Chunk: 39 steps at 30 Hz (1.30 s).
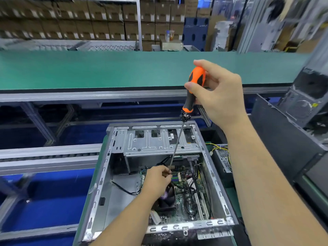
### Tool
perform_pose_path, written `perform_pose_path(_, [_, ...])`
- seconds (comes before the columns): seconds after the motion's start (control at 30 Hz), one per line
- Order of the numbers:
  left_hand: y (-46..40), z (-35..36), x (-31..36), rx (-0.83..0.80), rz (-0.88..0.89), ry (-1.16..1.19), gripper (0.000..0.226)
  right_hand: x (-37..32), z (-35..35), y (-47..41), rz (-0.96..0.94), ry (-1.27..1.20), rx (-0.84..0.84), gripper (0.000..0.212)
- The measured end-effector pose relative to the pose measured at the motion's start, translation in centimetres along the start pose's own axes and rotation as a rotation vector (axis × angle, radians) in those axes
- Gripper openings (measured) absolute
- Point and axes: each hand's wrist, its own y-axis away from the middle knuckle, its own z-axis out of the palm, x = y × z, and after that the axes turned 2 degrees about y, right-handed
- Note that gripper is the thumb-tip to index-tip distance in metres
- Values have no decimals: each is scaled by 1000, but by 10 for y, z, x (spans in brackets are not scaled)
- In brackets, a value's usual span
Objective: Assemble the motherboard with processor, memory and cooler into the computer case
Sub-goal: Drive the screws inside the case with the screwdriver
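An open grey computer case [99, 183] lies on its side in front of me. Inside it sits the green motherboard [186, 197] with a black cooler fan [168, 199], white slots and black cables. My right hand [218, 96] grips the orange-and-black handle of a long screwdriver [192, 89] held high above the case. Its thin shaft slants down into the case. My left hand [156, 176] reaches inside and pinches the shaft near its tip, over the board's upper left part. The tip itself is hidden by my fingers.
A metal drive cage [159, 141] spans the case's far end. A power supply [222, 157] with yellow wires lies right of the case. Dark case panels [284, 132] and another case [305, 96] stand at the right. A green conveyor belt [106, 68] runs behind.
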Motion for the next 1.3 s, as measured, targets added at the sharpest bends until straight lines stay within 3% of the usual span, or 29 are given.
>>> perform_pose_path(1.3, [-4,3,-9,49,-45,123,25,2,-4,8,3,50,31,47])
